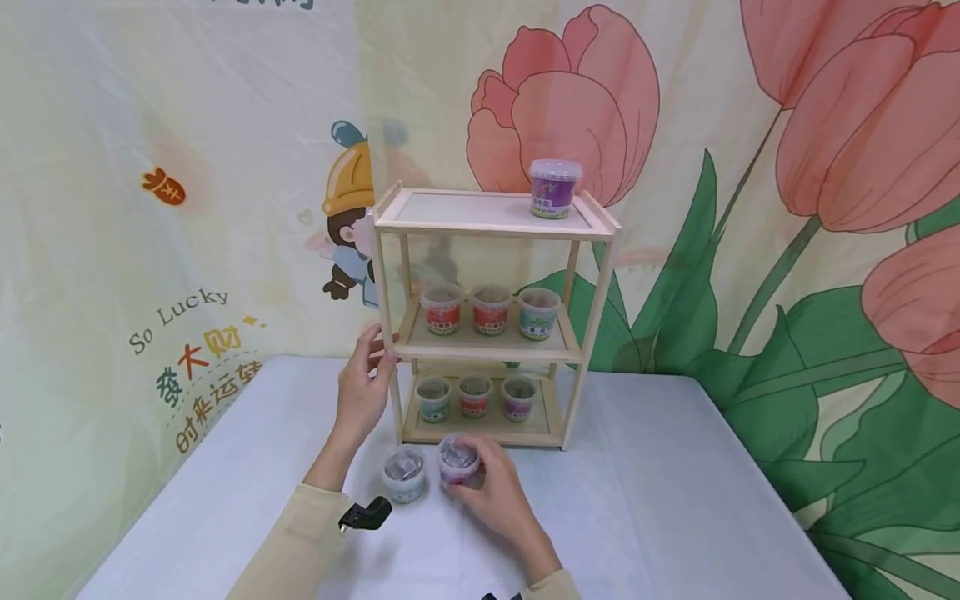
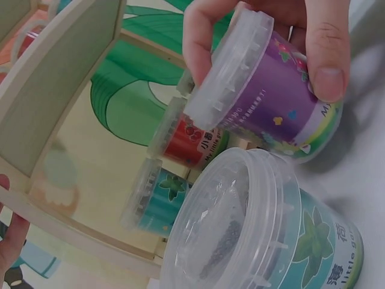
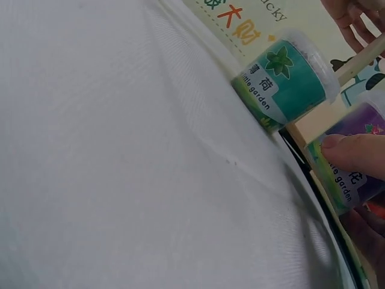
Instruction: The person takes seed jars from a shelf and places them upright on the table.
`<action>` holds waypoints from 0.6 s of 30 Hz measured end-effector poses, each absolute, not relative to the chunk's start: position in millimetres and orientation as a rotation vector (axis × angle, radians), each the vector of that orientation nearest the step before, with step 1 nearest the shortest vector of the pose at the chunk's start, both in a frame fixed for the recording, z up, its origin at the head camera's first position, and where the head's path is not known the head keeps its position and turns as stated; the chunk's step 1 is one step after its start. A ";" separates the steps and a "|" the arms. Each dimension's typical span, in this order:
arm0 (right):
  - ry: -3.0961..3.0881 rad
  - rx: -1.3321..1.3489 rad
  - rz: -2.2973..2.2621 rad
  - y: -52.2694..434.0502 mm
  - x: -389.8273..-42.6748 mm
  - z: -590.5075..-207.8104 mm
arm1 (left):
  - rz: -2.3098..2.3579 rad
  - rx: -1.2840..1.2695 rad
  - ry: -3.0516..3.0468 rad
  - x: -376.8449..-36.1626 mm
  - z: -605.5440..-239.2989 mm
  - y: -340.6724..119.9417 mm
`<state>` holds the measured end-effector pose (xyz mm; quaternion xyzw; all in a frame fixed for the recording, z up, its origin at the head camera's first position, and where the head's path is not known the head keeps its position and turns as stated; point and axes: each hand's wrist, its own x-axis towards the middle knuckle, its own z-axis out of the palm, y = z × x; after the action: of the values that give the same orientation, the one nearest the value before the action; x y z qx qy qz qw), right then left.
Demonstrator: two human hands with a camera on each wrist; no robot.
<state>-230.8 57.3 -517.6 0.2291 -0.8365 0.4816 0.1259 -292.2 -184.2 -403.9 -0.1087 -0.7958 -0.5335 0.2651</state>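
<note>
My right hand (image 1: 491,487) holds a lidded plastic cup with a purple label (image 2: 277,90), thumb on one side and fingers on the other. Just left of it on the white cloth stands a teal-labelled lidded cup (image 1: 404,475) with a leaf picture. At the left front post of a small wooden three-tier shelf (image 1: 487,354), my left hand (image 1: 362,392) grips the frame near the middle tier; part of its fingers is hidden behind the wood. Small cups with teal (image 1: 433,398), red (image 1: 475,396) and purple (image 1: 519,397) labels line the bottom tier.
On the middle tier are two red-labelled cups (image 1: 442,310) and a teal one (image 1: 538,314). A purple-labelled cup (image 1: 555,189) stands on the top tier's right end. Behind the cloth-covered table (image 1: 660,483) hangs a printed backdrop (image 1: 247,167).
</note>
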 end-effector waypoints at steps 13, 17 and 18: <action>-2.501 0.680 1.351 54.7 -230.8 -525.6 | -1.454 -0.292 -2.145 -293.4 -406.2 -185.8; -2.498 0.685 1.350 54.4 -229.5 -525.9 | -1.459 -0.296 -2.140 -292.9 -405.5 -185.1; -2.496 0.688 1.349 54.3 -229.4 -525.7 | -1.459 -0.298 -2.139 -292.8 -405.1 -185.0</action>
<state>-229.4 54.3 -525.7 0.2343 -0.8498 0.4590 0.1107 -292.8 -185.0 -405.1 -0.1101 -0.7916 -0.5397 0.2645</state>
